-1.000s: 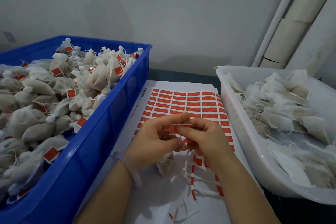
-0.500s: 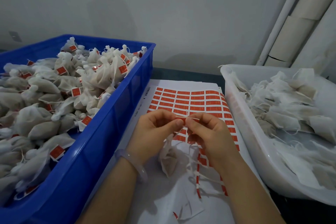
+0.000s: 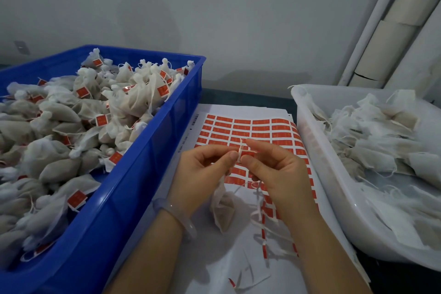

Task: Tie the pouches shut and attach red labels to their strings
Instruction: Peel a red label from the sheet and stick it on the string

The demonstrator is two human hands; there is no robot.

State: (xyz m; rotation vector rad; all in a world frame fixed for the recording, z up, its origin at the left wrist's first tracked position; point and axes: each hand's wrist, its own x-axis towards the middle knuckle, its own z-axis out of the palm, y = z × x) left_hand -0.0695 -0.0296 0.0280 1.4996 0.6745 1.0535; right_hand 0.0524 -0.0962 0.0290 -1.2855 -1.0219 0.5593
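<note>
**Two hands pinch a red label by a pouch string**

We see the left hand (image 3: 202, 169) and the right hand (image 3: 274, 172) close together above a white paper sheet of small red labels (image 3: 250, 126). The grip of each hand is narrow. Thumb and first finger pinch one small red paper label (image 3: 247, 155), one hand on each side of it. A thin white string (image 3: 241, 147) sticks up right beside the label, between the fingertips. We cannot tell if the label is stuck to it yet. Under the left hand hangs a small white cloth pouch (image 3: 223, 210) with brown stuff inside, its low end down by the sheet. A pale see-through bracelet (image 3: 176, 215) sits on the left wrist.

Thin white paper scraps (image 3: 260, 217) with red bits lie on the sheet near the right wrist. On the left stands a big blue plastic crate (image 3: 133, 198), full of tied pouches with red labels (image 3: 59, 169). On the right stands a white plastic tub (image 3: 334, 186) with flat open pouches (image 3: 381, 145) and loose strings. The sheet lies between the crate and the tub on the dark bench (image 3: 238, 98)
</note>
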